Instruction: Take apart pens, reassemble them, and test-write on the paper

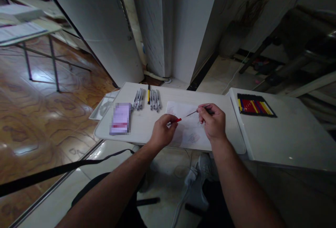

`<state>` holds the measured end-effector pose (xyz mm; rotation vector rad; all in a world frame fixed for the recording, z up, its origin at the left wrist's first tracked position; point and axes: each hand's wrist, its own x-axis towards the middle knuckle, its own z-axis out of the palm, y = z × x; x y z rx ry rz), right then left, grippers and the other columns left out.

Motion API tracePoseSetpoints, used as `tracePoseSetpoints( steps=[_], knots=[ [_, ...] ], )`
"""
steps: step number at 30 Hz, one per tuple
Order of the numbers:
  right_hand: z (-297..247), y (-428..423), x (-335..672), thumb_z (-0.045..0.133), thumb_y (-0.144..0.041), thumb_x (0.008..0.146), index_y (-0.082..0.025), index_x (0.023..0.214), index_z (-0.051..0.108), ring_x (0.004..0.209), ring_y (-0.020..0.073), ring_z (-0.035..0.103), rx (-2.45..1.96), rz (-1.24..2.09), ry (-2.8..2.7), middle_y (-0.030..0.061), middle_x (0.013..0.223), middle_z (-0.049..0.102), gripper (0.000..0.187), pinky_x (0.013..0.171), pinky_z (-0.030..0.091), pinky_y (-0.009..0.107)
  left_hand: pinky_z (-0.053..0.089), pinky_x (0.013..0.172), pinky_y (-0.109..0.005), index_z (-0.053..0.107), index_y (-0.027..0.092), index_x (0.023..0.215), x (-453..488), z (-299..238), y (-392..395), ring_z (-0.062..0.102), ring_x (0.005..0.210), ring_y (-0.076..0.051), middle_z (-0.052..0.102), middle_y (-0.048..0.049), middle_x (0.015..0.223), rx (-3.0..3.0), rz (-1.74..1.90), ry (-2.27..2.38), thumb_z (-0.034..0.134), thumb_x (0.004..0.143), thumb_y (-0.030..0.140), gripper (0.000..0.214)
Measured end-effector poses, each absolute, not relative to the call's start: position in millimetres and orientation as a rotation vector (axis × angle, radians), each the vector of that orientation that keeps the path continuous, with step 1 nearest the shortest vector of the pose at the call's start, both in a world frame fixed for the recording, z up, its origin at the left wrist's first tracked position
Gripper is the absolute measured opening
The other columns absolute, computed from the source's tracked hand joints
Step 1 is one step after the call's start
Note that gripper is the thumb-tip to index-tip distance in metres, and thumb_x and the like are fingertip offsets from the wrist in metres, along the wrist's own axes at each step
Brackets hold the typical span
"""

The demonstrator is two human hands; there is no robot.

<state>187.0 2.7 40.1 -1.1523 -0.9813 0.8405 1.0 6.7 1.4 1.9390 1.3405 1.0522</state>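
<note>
My left hand (163, 130) is closed in a pinch on a small red-tipped pen part (177, 120) just above a sheet of white paper (187, 133) with faint scribbles. My right hand (212, 121) is closed round a dark pen barrel (210, 111), and a thin dark refill (191, 114) runs from it toward the red tip. Both hands hover over the small white table (141, 123).
Two clusters of several clear pens (138, 99) (155, 100) and one yellow-black pen (148, 94) lie at the table's back. A purple packet (120, 118) lies left. An open box of coloured pens (255, 105) sits on the second white table (288, 137) to the right.
</note>
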Motion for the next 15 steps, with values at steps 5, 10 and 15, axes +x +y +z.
tracePoseSetpoints(
  steps=[5,10,15],
  knots=[
    [48.7,0.5,195.2,0.070,-0.028,0.076,-0.021,0.079,0.064,0.047,0.0071,0.047,-1.027,0.874,-0.946,-0.0023,0.069,0.062,0.010,0.043,0.035,0.022,0.051,0.081,-0.030,0.064,0.021,0.088,-0.2,4.4,5.5,0.064,0.085,-0.016,0.070,-0.0009,0.089,1.898,1.104,1.340,0.063,0.079,0.015,0.011],
    [47.5,-0.4,192.8,0.069,-0.029,0.077,-0.021,0.079,0.064,0.048,0.0072,0.046,-1.026,0.913,-0.967,-0.0022,0.071,0.063,0.010,0.045,0.035,0.022,0.050,0.082,-0.030,0.064,0.021,0.090,-0.3,2.0,4.8,0.065,0.090,-0.017,0.071,-0.0014,0.092,1.881,1.147,1.312,0.063,0.079,0.016,0.012],
    [46.7,-0.8,188.7,0.071,-0.028,0.075,-0.021,0.079,0.065,0.047,0.0072,0.046,-1.005,0.935,-0.972,-0.0021,0.070,0.063,0.010,0.044,0.035,0.023,0.050,0.084,-0.030,0.064,0.021,0.090,-0.8,1.6,4.9,0.065,0.090,-0.016,0.071,-0.0013,0.093,1.910,1.164,1.283,0.062,0.079,0.014,0.013]
  ],
)
